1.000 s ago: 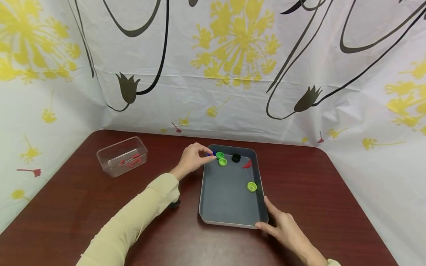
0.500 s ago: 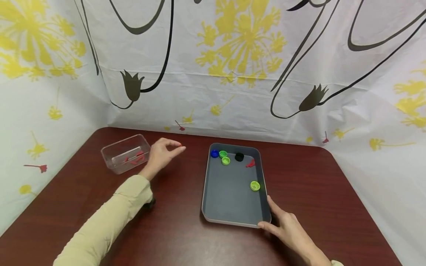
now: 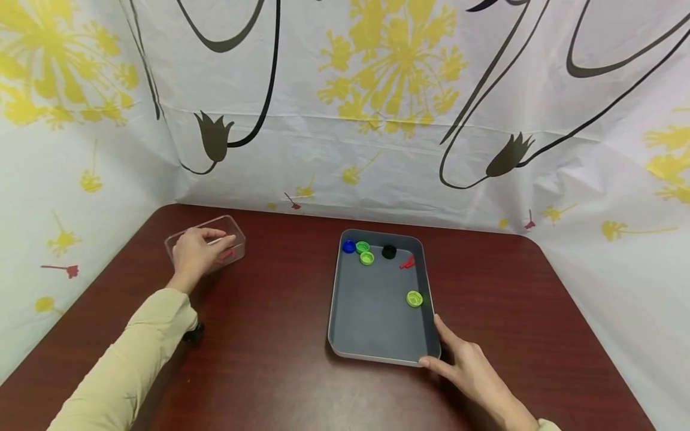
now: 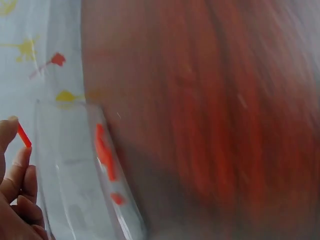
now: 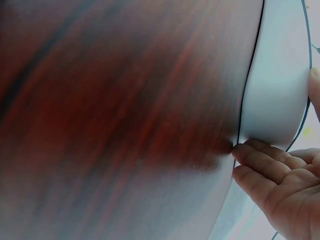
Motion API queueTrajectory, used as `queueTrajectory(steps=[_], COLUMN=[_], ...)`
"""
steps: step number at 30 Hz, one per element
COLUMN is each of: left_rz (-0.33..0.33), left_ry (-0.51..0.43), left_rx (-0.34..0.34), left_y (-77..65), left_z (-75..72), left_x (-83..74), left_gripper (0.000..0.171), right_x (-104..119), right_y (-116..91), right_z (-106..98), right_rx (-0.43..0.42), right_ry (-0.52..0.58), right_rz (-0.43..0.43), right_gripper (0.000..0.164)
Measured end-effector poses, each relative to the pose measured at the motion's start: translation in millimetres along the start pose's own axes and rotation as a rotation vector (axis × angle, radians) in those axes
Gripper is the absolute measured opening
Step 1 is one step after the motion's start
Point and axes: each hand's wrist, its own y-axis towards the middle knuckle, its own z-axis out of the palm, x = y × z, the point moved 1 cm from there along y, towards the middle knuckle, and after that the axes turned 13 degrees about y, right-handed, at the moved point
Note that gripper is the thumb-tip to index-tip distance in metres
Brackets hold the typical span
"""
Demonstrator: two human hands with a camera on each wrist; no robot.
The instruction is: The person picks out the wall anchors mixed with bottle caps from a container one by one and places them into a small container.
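Note:
My left hand [image 3: 195, 254] is over the clear plastic box [image 4: 70, 165] at the table's left back. Between its thumb and finger it pinches a small red stick-like piece [image 4: 24, 135], seen best in the left wrist view. More red pieces [image 4: 104, 155] lie inside the box. At the near right corner of the grey tray [image 3: 372, 323], my right hand [image 3: 474, 371] grips the edge, thumb at the front rim and fingers along the side. The tray holds a blue cap [image 3: 349, 246], a green cap [image 3: 363, 246], a light green cap [image 3: 367, 258] and a black cap [image 3: 389, 251].
Also in the tray are red pieces [image 3: 408, 262] near its right wall and a yellow-green cap [image 3: 414, 299] further forward. The dark red-brown table [image 3: 280, 311] has rounded back corners. A white patterned sheet [image 3: 302, 143] hangs behind and at the sides.
My left hand has moved left from the tray's back left corner to above the clear box, a red piece in its fingers. The right hand stays at the tray's corner.

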Motion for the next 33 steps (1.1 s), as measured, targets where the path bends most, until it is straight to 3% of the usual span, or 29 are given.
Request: queueTrajectory(steps=[5, 13, 18, 22, 25, 29, 33], left_rz=[-0.041, -0.060, 0.003, 0.158, 0.292, 0.422, 0.488], left_ry=[0.055, 0.083, 0.042, -0.042, -0.105, -0.179, -0.231], left_rx=[0.007, 0.035, 0.008, -0.009, 0.032, 0.192, 0.405], left_y=[-4.0, -2.4, -0.7, 3.6, 6.6, 7.6, 5.6], left_z=[-1.8, -0.4, 3.5, 13.7, 23.5, 40.2, 59.7], left_x=[9.2, 7.6, -6.5, -37.8, -73.1, -127.8, -178.9], left_gripper=[0.037, 0.041, 0.034, 0.027, 0.024, 0.023, 0.021], right_x=[0, 0, 0, 0, 0, 0, 0], right_y=[1, 2, 3, 3, 2, 1, -1], right_z=[-2, -5, -7, -8, -8, -6, -3], right_rx=[0.007, 0.006, 0.006, 0.002, 0.009, 0.013, 0.011], right_ry=[-0.002, 0.013, 0.005, 0.005, 0.020, 0.040, 0.032], right_rz=[-0.012, -0.016, -0.011, -0.015, -0.002, 0.010, -0.002], right_gripper=[0.081, 0.082, 0.081, 0.081, 0.081, 0.081, 0.081])
